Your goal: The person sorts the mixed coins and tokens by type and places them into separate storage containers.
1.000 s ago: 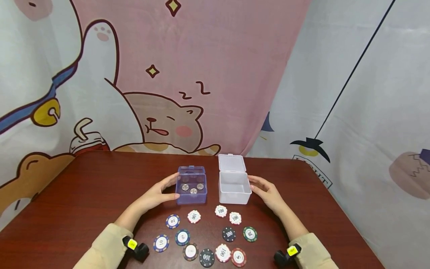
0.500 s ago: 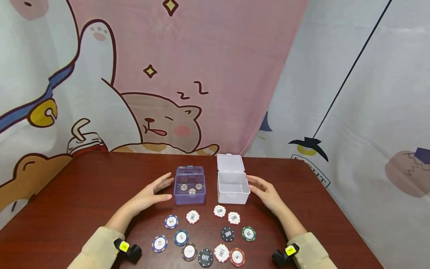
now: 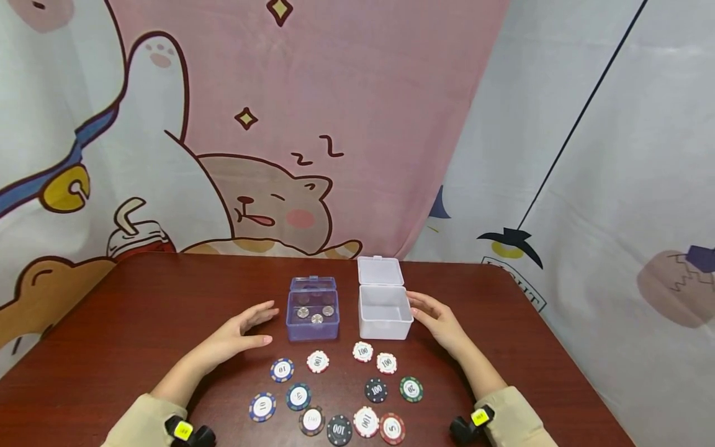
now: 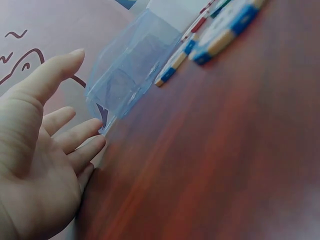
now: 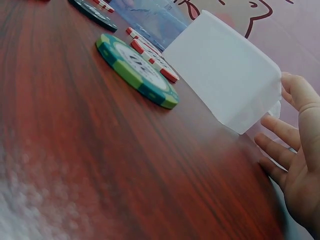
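Observation:
A blue see-through box (image 3: 313,323) with its lid raised holds several silver coins (image 3: 316,318). To its left my left hand (image 3: 234,335) is held apart from it, fingers spread and holding nothing; the left wrist view shows a gap between fingertips and box (image 4: 135,65). A white box (image 3: 385,328), lid also raised, stands to the right of the blue one, and no contents show in it. My right hand (image 3: 444,323) is at its right side, fingers relaxed, with fingertips at the wall; the right wrist view shows the thumb by the box's corner (image 5: 230,70).
Several poker chips lie flat in front of the boxes, among them a green one (image 3: 411,389), a red one (image 3: 392,428), a black one (image 3: 376,390) and a blue one (image 3: 262,406). A printed cloth (image 3: 391,124) hangs behind the table (image 3: 184,292).
My left hand has let go of the blue box and moved left, away from it. My right hand has stayed beside the white box. The view has shifted slightly.

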The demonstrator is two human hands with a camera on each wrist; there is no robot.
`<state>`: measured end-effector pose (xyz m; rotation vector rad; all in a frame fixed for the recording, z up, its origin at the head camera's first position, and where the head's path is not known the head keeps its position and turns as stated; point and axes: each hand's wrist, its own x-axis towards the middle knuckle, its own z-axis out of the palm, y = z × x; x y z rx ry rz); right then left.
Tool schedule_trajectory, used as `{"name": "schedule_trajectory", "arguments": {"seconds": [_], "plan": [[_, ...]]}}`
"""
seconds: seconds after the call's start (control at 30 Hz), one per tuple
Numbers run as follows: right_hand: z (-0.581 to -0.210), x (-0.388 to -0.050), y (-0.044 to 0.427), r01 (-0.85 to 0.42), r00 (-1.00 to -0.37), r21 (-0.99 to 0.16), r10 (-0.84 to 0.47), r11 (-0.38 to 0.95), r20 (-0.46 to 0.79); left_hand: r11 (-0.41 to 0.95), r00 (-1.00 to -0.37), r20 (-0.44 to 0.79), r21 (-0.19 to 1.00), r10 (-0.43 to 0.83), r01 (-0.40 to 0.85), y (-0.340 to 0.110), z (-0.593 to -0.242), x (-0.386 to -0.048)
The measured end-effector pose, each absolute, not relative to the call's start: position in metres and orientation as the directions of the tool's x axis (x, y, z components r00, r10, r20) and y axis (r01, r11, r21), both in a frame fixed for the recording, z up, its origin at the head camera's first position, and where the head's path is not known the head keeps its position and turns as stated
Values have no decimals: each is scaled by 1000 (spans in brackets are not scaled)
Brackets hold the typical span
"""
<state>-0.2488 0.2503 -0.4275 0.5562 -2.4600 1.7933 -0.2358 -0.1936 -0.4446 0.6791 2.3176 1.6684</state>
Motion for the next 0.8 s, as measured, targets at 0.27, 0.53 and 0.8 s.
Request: {"name": "schedule_trajectory", "arguments": {"seconds": [0.27, 0.53, 0.8], "plan": [[-426, -248, 250, -315, -935, -906, -257, 283, 244, 307, -853, 109, 903, 511, 300, -200, -447, -215], [-427, -249, 251, -310, -935, -909, -261, 280, 239, 324, -824, 96, 889, 558, 323, -194, -443, -200], [-428, -249, 251, -313, -934, -907, -262, 281, 241, 353, -799, 163, 833, 578, 425, -190, -445, -200]]}}
